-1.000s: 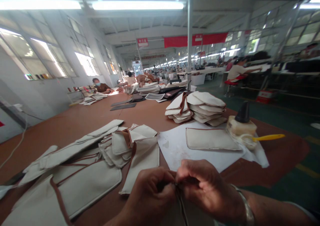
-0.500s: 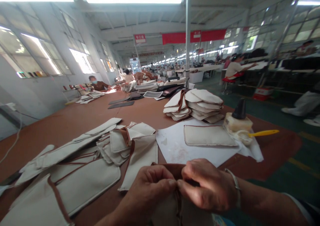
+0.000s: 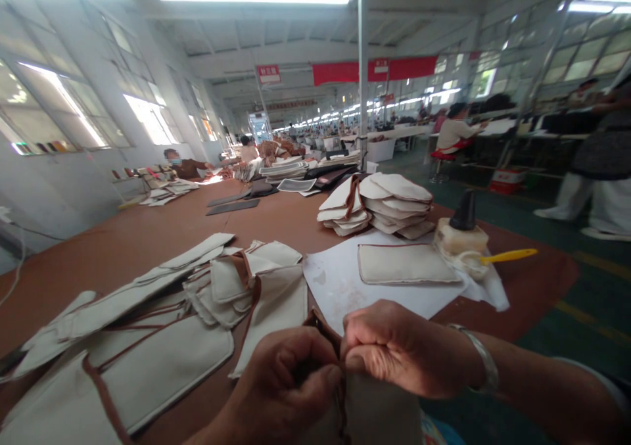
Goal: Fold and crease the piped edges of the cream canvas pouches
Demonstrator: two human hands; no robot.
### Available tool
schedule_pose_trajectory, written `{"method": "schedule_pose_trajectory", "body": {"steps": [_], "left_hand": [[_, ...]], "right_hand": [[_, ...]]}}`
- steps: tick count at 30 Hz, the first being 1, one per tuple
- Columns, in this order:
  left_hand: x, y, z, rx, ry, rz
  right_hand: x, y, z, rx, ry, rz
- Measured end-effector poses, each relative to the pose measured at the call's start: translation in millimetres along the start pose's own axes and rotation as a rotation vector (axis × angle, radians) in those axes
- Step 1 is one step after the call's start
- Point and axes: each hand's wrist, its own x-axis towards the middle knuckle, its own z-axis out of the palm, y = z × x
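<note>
A shiny, silver-coloured bangle (image 3: 487, 366), broad and curved, sits just behind the right hand (image 3: 394, 353); farther up that arm (image 3: 537, 376), well behind the hand, a dark sleeve (image 3: 605, 380) ends in a pale edge.

Single head-worn cam, looking forward and a bit down across the flat brown worktop (image 3: 148, 225). The bare left hand (image 3: 288, 382) and bare right hand (image 3: 394, 350) are super close, low in frame; the long red banner (image 3: 338, 72) is way off.
</note>
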Motion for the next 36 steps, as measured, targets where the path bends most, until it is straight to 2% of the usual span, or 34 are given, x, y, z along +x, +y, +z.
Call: {"method": "schedule_pose_trajectory", "body": {"steps": [2, 4, 9, 11, 14, 19, 23, 27, 29, 32, 33, 34, 36], "left_hand": [[0, 4, 0, 0.014, 0.015, 0.005], [0, 7, -2, -0.007, -0.024, -0.010], [0, 8, -21, -0.327, -0.307, -0.196], [2, 7, -27, -0.407, -0.279, -0.231], [5, 6, -29, -0.362, -0.198, -0.285], [10, 4, -20, -0.402, -0.284, -0.377], [10, 9, -9, -0.325, -0.230, -0.350], [8, 16, -9, -0.146, -0.180, -0.228], [7, 12, -23, -0.161, -0.283, -0.220], [6, -5, -55, -0.164, -0.557, -0.360], [5, -10, -64, -0.135, -0.609, -0.398], [5, -13, -71, -0.098, -0.629, -0.410], [5, -11, -76, -0.036, -0.582, -0.380]], "right_hand": [[0, 3, 3, -0.104, 0.052, -0.081], [0, 7, 7, -0.153, 0.084, -0.116], [-1, 10, 6, -0.079, 0.083, -0.062], [0, 7, 3, -0.061, 0.057, -0.034], [2, 4, 1, -0.046, 0.049, 0.007], [5, 5, 3, -0.043, 0.061, -0.034], [5, 10, 11, -0.047, 0.124, -0.055], [4, 9, 13, -0.033, 0.133, -0.080], [4, 8, 3, 0.072, 0.073, -0.030], [3, 17, -26, 0.212, 0.030, 0.002], [3, 24, -37, 0.214, 0.016, -0.002], [3, 32, -49, 0.171, 0.002, 0.003], [6, 45, -66, 0.014, -0.023, 0.048]]}}
